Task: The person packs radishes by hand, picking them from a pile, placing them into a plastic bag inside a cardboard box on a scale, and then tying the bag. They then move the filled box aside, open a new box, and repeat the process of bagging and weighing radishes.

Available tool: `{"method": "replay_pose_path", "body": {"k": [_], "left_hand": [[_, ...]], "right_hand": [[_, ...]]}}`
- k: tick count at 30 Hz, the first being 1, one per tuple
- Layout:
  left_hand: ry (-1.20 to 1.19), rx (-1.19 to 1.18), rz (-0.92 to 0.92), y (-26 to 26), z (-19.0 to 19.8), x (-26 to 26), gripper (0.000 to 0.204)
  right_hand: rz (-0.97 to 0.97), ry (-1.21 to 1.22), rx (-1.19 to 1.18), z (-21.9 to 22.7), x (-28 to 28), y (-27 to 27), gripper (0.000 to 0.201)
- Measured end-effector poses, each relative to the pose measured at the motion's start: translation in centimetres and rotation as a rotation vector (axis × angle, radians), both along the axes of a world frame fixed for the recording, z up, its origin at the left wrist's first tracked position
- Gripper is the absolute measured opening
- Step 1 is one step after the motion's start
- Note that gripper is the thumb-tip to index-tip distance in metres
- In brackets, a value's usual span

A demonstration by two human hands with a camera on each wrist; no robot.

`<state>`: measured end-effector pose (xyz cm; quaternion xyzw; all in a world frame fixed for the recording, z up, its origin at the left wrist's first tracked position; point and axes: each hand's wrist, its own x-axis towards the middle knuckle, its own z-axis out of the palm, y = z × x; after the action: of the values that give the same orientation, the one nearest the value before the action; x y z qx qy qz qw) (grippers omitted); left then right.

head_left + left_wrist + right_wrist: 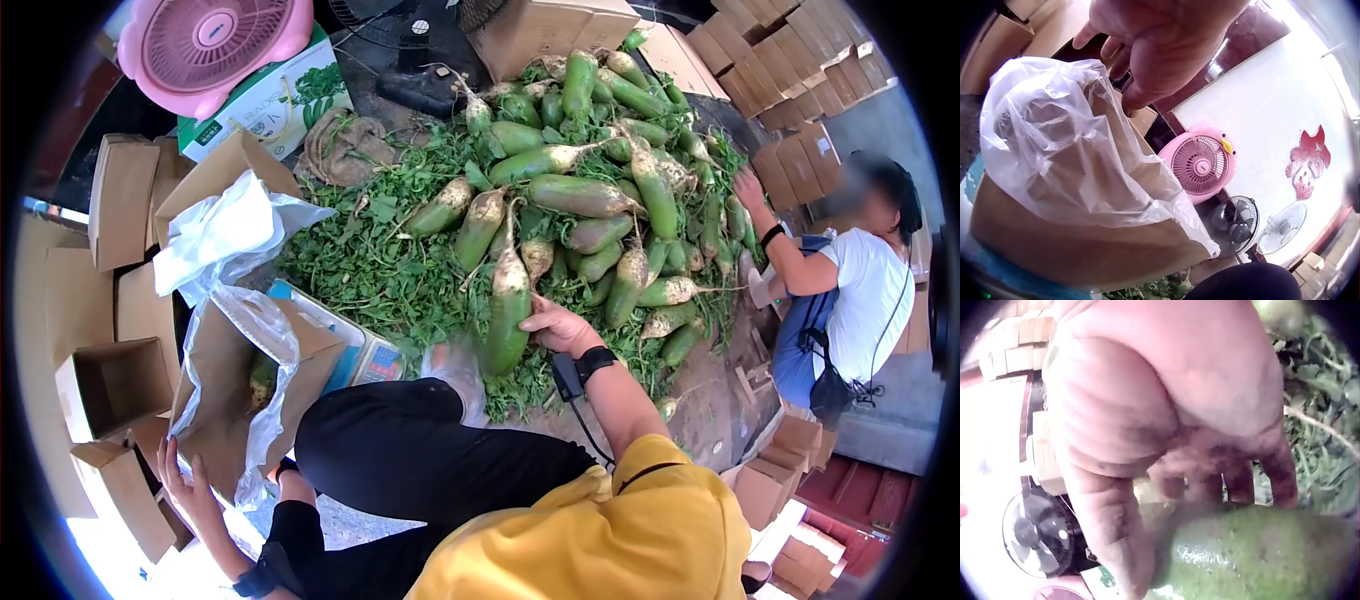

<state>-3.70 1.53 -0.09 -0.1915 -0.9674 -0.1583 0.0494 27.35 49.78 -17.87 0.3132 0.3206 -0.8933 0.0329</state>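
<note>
Readable text is minimal. White-and-green printed carton [285,95] under the pink fan [215,40]: partial light-green lettering, looks like "RADI…", rest cut off or too small. Fan's centre badge [217,30] has a mark, illegible. Blue-and-white scale [370,358] by the lined box: display panel visible, digits unreadable. Red cut-out decoration [1307,164] on the white wall: no legible characters.

Bright daylight throughout; head view shows fisheye bending and a dark vignette at its edges. Wrist views are blown out white in the background, with the right hand [1166,425] blurred close-up.
</note>
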Motion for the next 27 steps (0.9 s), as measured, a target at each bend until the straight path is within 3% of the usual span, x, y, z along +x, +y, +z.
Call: {"method": "replay_pose_path", "body": {"k": [3, 6, 8, 11, 16, 19, 21, 22, 24, 27], "left_hand": [[0.018, 0.010, 0.011, 0.5, 0.3, 0.3, 0.037], [0.095, -0.022, 0.009, 1.0, 0.9, 0.5, 0.034], [0.150, 0.005, 0.005, 2.7, 2.1, 1.3, 0.030], [0.045, 0.185, -0.087, 7.7, 4.9, 3.1, 0.026], [-0.466, 0.389, -0.327, 19.7, 8.6, 5.7, 0.027], [-1.001, 0.554, -0.151, 24.9, 7.1, 6.1, 0.037], [-1.266, 0.573, -0.117, 25.9, 4.5, 5.5, 0.044], [-1.265, 0.571, -0.127, 26.0, 4.7, 5.4, 0.044], [-1.517, 0.748, -0.143, 26.1, 5.1, 5.4, 0.037], [-1.552, 0.727, -0.128, 25.6, 5.1, 5.3, 0.026]], "right_hand": [[-0.094, 0.184, -0.141, -0.1, -0.7, 1.1, 0.072], [-0.179, 0.082, -0.036, 0.9, -3.1, 1.6, 0.070], [-0.151, 0.149, -0.011, 1.9, -4.5, 1.5, 0.069], [-0.298, 0.252, -0.090, 3.8, -6.6, 0.7, 0.065], [-0.397, 0.362, -0.119, 8.8, -11.2, -2.0, 0.060], [-0.365, 0.495, -0.175, 10.1, -13.3, -3.8, 0.062], [-0.315, 0.628, -0.232, 12.4, -14.4, -4.5, 0.058], [-0.322, 0.633, -0.227, 12.9, -14.8, -4.4, 0.058], [-0.286, 0.681, -0.218, 13.3, -15.4, -4.1, 0.058], [-0.271, 0.710, -0.238, 13.9, -15.8, -4.0, 0.061]]}}
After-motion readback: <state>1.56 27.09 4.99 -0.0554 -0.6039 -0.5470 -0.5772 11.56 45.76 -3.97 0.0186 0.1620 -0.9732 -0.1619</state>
